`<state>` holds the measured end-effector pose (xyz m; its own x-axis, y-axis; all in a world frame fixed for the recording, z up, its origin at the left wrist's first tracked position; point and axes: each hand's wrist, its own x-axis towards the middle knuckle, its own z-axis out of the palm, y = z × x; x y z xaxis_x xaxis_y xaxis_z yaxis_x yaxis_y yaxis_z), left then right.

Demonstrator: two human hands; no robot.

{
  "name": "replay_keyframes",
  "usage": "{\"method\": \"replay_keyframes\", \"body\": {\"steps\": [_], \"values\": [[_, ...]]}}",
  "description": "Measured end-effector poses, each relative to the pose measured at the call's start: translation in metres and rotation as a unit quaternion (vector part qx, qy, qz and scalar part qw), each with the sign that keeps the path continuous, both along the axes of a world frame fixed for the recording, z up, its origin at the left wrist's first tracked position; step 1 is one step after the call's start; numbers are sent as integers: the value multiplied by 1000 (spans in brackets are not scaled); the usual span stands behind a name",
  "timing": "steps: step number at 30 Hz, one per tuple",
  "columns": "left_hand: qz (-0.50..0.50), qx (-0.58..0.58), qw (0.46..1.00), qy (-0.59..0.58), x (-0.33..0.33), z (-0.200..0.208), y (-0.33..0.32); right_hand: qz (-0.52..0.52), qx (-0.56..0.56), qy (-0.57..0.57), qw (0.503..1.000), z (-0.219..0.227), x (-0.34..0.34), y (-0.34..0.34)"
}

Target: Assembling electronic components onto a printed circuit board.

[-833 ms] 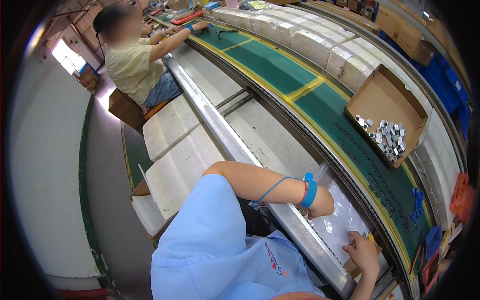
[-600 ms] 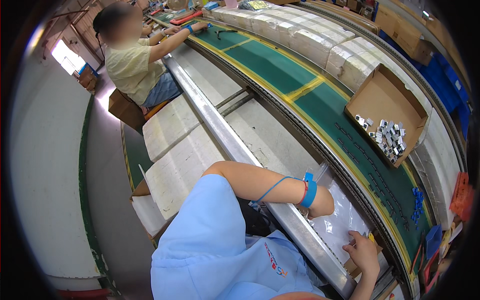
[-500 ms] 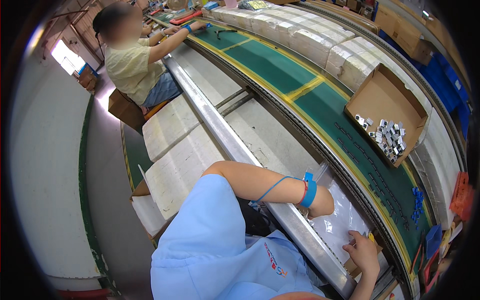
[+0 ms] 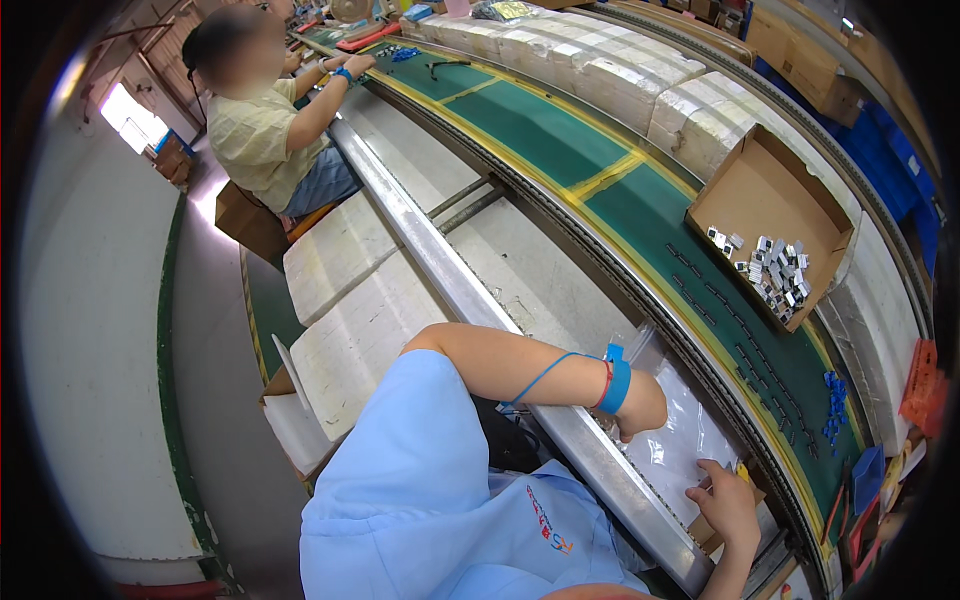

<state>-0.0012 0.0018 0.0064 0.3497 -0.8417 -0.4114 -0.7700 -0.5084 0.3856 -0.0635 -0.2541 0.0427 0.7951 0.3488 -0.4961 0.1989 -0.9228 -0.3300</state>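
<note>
Co-worker's hand (image 4: 358, 66) withdrew; shirt lettering (image 4: 538, 511) seems red.

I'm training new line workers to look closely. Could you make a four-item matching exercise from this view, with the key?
Things
1. Box
2. Wristband
3. Belt
4. Right hand

Descriptions
A. Green, marked with yellow lines
B. Thumb and finger apart, at the clear plastic
C. Brown, with small silvery pieces inside
D. Blue, worn at the left hand

Pairs: 1-C, 2-D, 3-A, 4-B
</note>
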Motion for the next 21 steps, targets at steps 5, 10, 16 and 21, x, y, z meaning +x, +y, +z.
{"method": "replay_keyframes", "body": {"steps": [5,10,16,21], "values": [[-26,8,1000,-13,3,-9,-1,-5,9,-12,1000,-1,0,0],[-23,1,1000,2,2,-6,-1,-5,17,-14,1000,-2,-1,-1],[-15,6,1000,-1,2,-5,-1,0,12,-15,1000,-3,-1,-1],[-15,2,1000,-6,2,-8,-1,1,11,-17,1000,-3,-1,-2]]}}
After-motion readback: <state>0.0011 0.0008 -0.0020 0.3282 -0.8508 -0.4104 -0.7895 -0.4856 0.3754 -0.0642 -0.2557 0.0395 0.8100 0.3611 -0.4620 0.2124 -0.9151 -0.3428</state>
